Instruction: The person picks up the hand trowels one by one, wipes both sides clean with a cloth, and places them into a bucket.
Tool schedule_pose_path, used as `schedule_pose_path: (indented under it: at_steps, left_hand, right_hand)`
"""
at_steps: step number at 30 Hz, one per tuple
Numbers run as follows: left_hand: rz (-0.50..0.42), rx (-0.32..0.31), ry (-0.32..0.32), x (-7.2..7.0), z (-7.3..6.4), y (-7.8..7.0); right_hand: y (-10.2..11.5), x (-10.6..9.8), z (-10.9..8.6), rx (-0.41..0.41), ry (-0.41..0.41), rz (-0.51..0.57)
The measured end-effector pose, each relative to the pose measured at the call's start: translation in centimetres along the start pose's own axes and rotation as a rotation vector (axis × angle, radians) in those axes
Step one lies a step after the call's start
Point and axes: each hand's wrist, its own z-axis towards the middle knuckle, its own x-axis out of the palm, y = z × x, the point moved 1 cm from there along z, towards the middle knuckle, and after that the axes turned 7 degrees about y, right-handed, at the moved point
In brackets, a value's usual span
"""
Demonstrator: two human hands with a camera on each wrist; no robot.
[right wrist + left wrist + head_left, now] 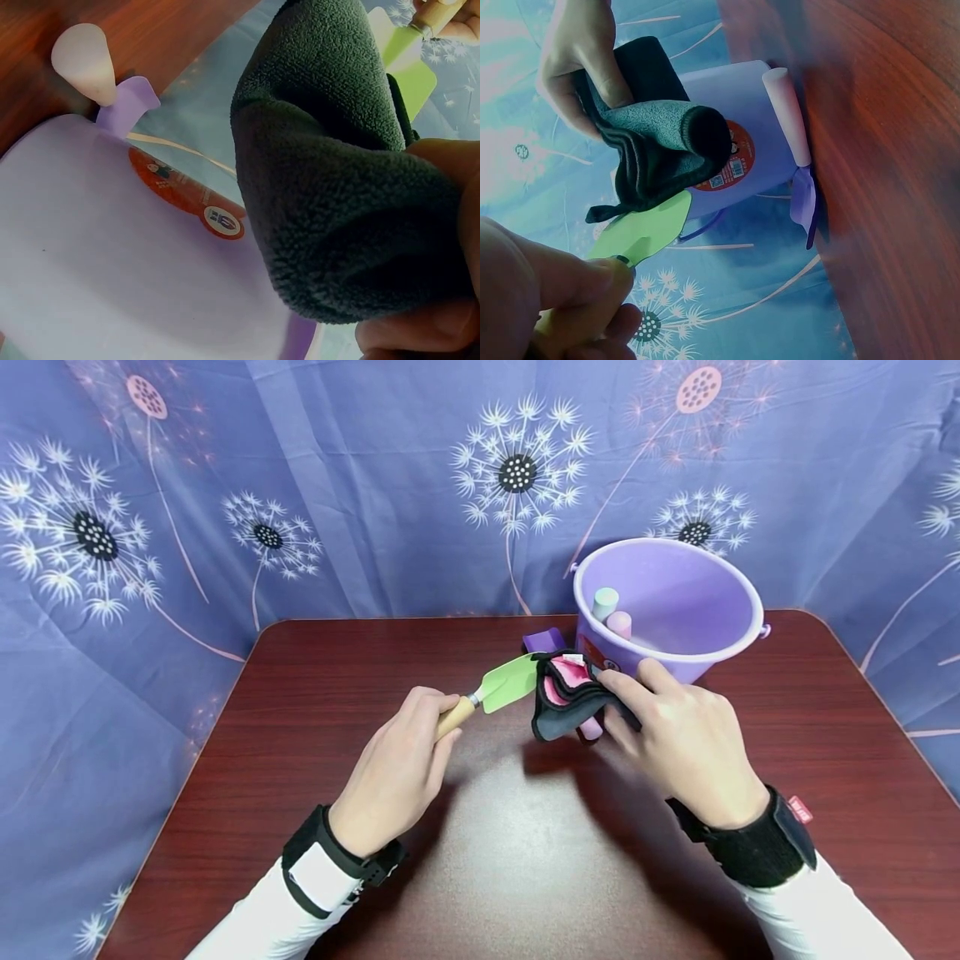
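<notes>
My left hand (pixel 401 760) grips the wooden handle of a small trowel (pixel 510 683) with a light green blade, its tip pointing right. In my right hand (pixel 678 735) is a folded cloth (pixel 573 697), dark grey with black edging and some pink, pinched between thumb and fingers. The cloth overlaps the blade's tip in the head view. Both are held above the table in front of the bucket. Below the cloth lies another small trowel (pixel 801 165) with a pink handle and purple blade, partly hidden by the cloth in the head view.
A lilac bucket (pixel 667 602) stands at the back right of the dark red wooden table (pixel 360 652). Inside it show a mint handle end (pixel 605 602) and a pink one (pixel 619 624). A blue dandelion-print curtain (pixel 375 485) hangs behind the table.
</notes>
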Motion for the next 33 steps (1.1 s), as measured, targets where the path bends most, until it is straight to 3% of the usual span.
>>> schedule_pose_path:
  at_steps: [8, 20, 28, 33]
  left_hand:
    - [-0.001, 0.004, -0.01, -0.1, 0.0, -0.2]
    - [-0.003, -0.002, 0.008, 0.4, 0.1, -0.2]
    - [-0.037, -0.025, -0.018, 0.6, 0.1, 0.0]
    - [-0.102, -0.082, -0.045, 0.5, 0.1, 0.2]
  right_hand:
    - [0.4, 0.3, -0.2, -0.03, 0.033, 0.022]
    - [2.1, 0.8, 0.5, -0.138, -0.036, 0.064]
    - [2.6, 1.6, 0.0, -0.204, 0.04, 0.084]
    - [2.9, 1.7, -0.2, -0.236, 0.097, 0.09]
